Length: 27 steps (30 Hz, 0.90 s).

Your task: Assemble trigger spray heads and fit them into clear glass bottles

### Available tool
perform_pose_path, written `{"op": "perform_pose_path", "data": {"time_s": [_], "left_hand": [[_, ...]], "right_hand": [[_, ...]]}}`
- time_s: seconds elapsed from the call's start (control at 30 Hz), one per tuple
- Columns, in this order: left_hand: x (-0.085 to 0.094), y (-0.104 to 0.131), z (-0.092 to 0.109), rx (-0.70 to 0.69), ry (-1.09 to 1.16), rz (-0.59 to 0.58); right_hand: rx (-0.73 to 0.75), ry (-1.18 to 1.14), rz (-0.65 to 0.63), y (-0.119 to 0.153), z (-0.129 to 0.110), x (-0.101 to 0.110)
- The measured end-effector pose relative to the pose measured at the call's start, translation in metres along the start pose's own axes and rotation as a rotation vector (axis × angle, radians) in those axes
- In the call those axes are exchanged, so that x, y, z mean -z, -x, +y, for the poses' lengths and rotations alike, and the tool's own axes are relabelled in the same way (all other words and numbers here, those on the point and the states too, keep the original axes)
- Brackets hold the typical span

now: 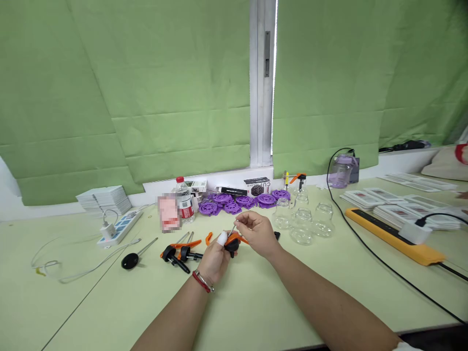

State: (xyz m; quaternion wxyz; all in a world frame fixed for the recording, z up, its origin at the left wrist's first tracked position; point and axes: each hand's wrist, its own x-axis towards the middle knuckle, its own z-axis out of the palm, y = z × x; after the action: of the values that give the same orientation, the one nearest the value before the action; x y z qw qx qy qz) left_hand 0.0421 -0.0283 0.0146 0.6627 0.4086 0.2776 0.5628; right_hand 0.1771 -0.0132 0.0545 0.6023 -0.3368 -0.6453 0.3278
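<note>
My left hand (215, 261), its thumb wrapped in white, is closed around a black-and-orange trigger pump head (231, 243). My right hand (256, 233) pinches a thin metal rod (231, 229) that rises from the pump head; the join is partly hidden by my fingers. Left of my hands lie two similar black-and-orange pump heads (171, 256) with thin tubes. Farther left is a black round piece with a metal stem (130, 261). A small orange piece (208, 238) rests just beyond my left hand. Clear glass bottles (302, 229) stand to the right.
Purple plastic discs (233, 207) are heaped at the back beside a red-capped bottle (186, 204). A white power strip (122, 228) and cable lie left. At right are an orange power strip (395, 236), a black cord (360, 239) and stacked white cards (397, 214).
</note>
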Motion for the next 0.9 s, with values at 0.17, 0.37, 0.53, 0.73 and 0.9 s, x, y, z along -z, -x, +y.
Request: {"op": "perform_pose_path", "data": {"time_s": [0.17,0.37,0.53,0.73,0.9], "left_hand": [[-0.008,0.007,-0.003,0.057,-0.001,-0.048],[-0.009,0.006,-0.002,0.070,-0.023,-0.053],[-0.007,0.005,-0.006,0.085,0.000,0.008],[-0.003,0.003,0.002,0.072,0.074,0.036],[-0.001,0.002,0.007,0.091,0.009,-0.014]], "right_hand": [[-0.194,-0.153,-0.085,0.001,0.010,0.000],[-0.119,-0.090,-0.051,0.002,0.006,0.006],[-0.058,0.153,-0.239,0.008,0.009,0.005],[0.206,0.452,-0.456,0.010,0.007,0.009],[0.226,0.541,-0.559,0.010,0.006,0.010]]}}
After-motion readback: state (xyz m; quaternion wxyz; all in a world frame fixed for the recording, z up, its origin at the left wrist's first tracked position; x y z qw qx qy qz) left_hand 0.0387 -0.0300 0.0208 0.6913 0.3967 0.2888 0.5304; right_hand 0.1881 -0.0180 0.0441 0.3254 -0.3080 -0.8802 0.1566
